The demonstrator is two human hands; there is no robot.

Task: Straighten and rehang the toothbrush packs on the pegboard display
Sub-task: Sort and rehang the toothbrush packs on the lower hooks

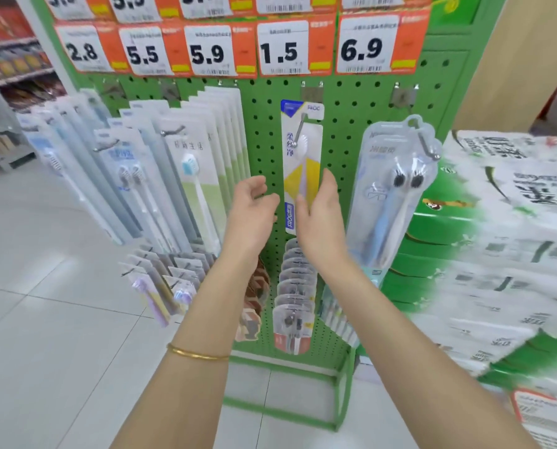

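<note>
From the head camera, both bare forearms reach up toward the green perforated metal pegboard. The single slim white toothbrush pack with a blue top and yellow diamond hangs upright from a metal hook under the "1.5" price tag; it serves as the landmark. The left hand is raised just left of this pack, palm turned toward it, fingers curled loosely, its grip released and holding nothing. A thin gold bangle circles the left wrist. The right hand stands upright against the pack's right edge, fingers straight and together, its thumb lying over the pack's lower front; grip open, not closed around it.

Right of the pack hangs one clear blister pack with two toothbrushes, tilted on its hook. Left of it, four crowded rows of pale toothbrush packs lean outward. Five price tags show fully in the row above.
</note>
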